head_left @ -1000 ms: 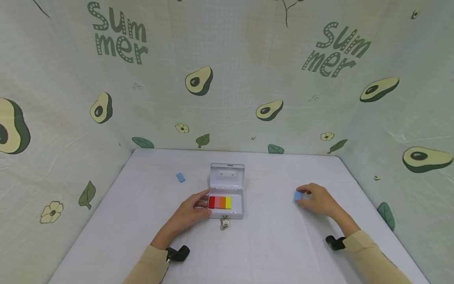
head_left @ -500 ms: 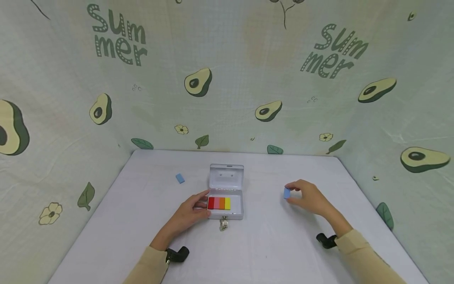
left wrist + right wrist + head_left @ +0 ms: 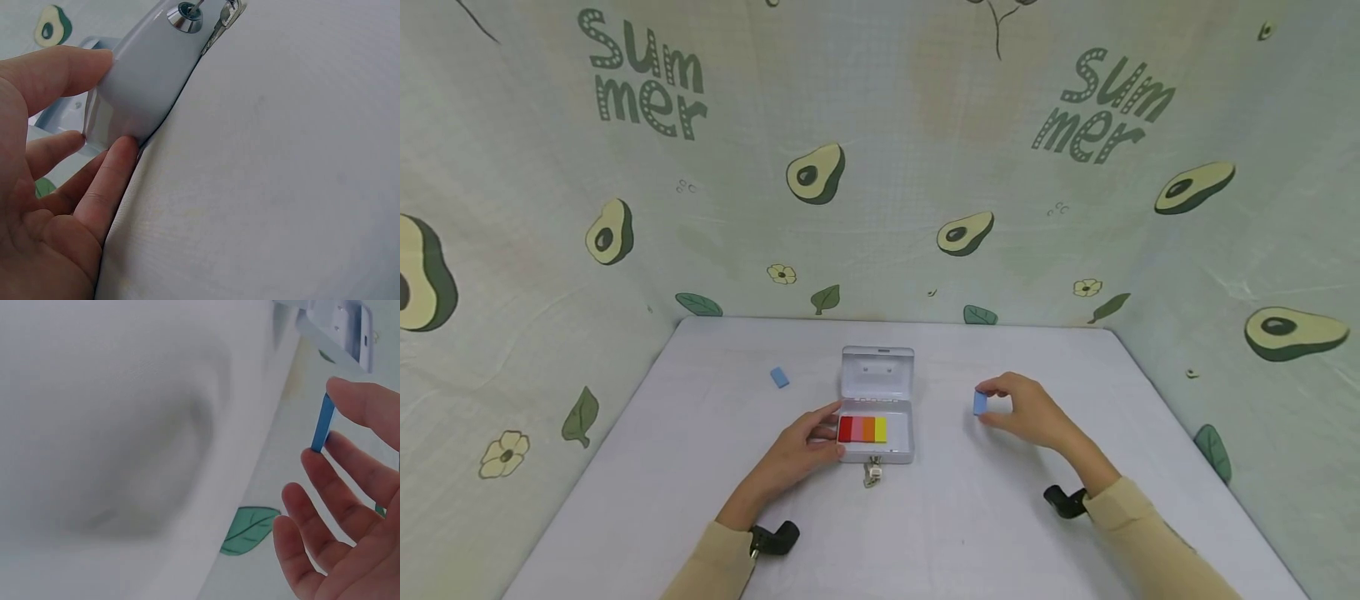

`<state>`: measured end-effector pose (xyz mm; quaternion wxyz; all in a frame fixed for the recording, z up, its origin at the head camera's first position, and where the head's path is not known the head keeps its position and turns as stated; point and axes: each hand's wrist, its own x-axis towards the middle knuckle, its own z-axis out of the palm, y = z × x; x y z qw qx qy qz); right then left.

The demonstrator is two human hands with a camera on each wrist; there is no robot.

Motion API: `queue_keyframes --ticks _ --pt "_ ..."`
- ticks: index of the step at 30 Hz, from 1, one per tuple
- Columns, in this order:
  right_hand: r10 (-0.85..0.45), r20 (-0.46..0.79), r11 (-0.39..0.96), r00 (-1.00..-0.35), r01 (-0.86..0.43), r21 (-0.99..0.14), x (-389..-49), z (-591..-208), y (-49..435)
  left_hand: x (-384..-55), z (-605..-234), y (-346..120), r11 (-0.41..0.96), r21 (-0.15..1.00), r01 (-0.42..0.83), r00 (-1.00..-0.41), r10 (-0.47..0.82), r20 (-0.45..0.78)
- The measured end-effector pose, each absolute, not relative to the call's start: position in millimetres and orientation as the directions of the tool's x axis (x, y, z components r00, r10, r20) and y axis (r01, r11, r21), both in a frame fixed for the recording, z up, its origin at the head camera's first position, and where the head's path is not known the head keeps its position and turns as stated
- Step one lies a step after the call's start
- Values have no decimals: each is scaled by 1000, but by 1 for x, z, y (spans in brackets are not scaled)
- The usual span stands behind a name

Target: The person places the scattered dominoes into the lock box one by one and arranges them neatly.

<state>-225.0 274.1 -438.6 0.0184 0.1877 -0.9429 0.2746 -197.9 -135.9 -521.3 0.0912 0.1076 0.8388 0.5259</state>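
Note:
An open white metal cash box (image 3: 901,429) stands in the middle of the table in the head view, its lid (image 3: 877,373) tipped back. Inside, a red, a pink, an orange and a yellow block (image 3: 881,429) lie side by side at the left. My left hand (image 3: 797,448) holds the box's left side, thumb at the front corner and fingers along the side, as the left wrist view also shows. To the right of the box, my right hand (image 3: 1026,408) pinches a thin blue block (image 3: 322,423) upright between thumb and fingertips, raised over the tabletop.
Another blue block (image 3: 780,377) lies on the white table (image 3: 955,517) behind and left of the box. Keys (image 3: 872,475) hang from the lock at the box's front. A printed cloth wall (image 3: 880,167) encloses the table at the back and sides.
My right hand has carried the blue block leftward, from the right part of the table closer to the cash box. The left hand has stayed at the box's left side.

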Motion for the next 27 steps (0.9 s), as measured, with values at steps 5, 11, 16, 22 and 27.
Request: queue_keyframes --ticks 5,11,16,22,27 --pt "-363 139 763 -921 -379 -524 -229 -439 256 -198 -521 -136 420 903 88 -959 281 -37" --pt "-378 130 754 -917 -386 -531 -232 -437 233 -198 -522 -136 415 906 85 -960 277 -37" --pt "-390 113 749 -914 -386 -539 -232 -436 218 -198 -522 -135 421 903 80 -960 276 -44" --pt "-410 108 734 -906 -398 -551 -231 -434 206 -198 -521 -135 421 903 85 -962 270 -35" --pt "-424 100 730 -900 -405 -550 -229 -433 197 -198 -522 -135 417 905 85 -964 266 -31"
